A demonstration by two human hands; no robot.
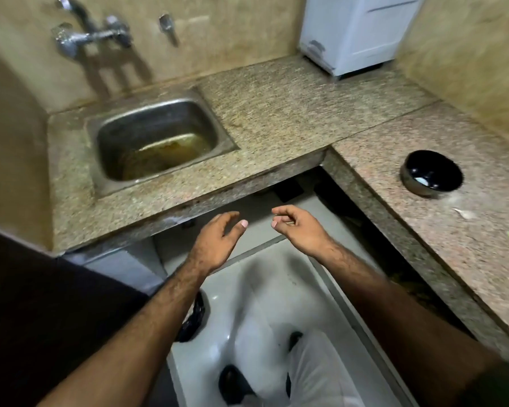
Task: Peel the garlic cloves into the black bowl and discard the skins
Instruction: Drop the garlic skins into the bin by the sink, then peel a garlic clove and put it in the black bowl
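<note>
Head view, looking down at L-shaped granite counter (pixel 276 113) corner. Both hands held out over floor, below counter edge, near each other but apart. Left hand (pixel 218 239) empty, fingers loosely spread, thumb out. Right hand (pixel 299 227) with fingers loosely curled; cannot tell whether it pinches anything. Black bowl (pixel 431 173) on right counter run, well apart from hands, small pale piece inside. Garlic skin scrap (pixel 465 213) on counter just beside bowl. Steel sink (pixel 159 139) at left, wall tap (pixel 86 33) above.
</note>
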